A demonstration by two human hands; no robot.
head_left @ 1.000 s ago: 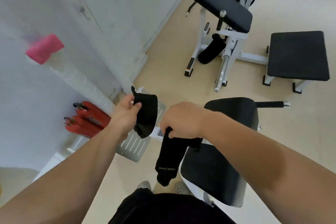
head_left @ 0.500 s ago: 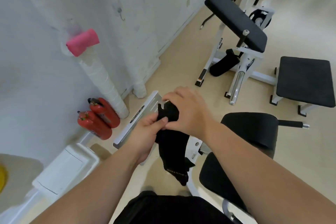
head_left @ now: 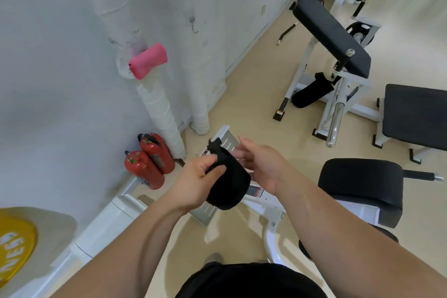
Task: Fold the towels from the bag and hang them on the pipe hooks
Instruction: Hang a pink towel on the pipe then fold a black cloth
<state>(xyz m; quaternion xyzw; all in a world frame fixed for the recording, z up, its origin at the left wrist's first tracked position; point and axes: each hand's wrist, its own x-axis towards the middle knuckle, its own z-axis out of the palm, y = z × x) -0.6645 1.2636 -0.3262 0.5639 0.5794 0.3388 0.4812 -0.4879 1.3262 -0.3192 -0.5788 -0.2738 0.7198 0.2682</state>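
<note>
Black towel is bunched into a short fold, hanging in front of my chest with its long axis pointing up and away toward the wall. My left hand pinches its upper part, thumb on top. Right hand is spread flat just beside it, maybe touching the far side. Pink towel already sits on the pipe, up and left, so my left hand's the nearer one.
</note>
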